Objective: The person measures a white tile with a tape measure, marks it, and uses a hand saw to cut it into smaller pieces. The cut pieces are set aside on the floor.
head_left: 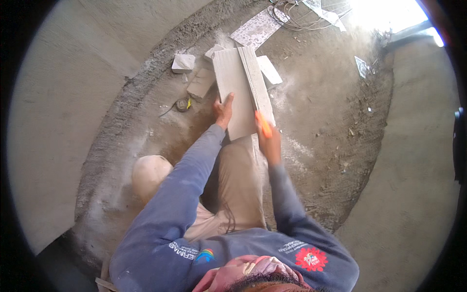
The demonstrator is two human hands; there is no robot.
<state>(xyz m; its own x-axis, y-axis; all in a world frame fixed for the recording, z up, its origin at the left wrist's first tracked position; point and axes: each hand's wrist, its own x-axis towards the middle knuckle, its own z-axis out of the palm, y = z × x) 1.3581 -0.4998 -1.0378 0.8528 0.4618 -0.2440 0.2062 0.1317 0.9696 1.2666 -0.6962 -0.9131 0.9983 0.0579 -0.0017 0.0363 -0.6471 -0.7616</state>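
A long pale grey building block (232, 82) lies lengthwise ahead of me, its near end by my raised knee. Grooves run along its right side. My left hand (223, 112) is closed against the block's left edge, thumb on the upper face. At the near right corner, my right hand (270, 143) is wrapped round an orange-handled tool (263, 124), slightly blurred. The tool's working end cannot be made out against the block.
Broken block pieces (200, 82) and a white offcut (269, 69) lie around the far end. A tape measure (183, 104) rests on the dusty floor to the left. Farther off are a patterned sheet (258, 28) and coiled wire (296, 20). Plastered walls (73, 97) rise on both sides.
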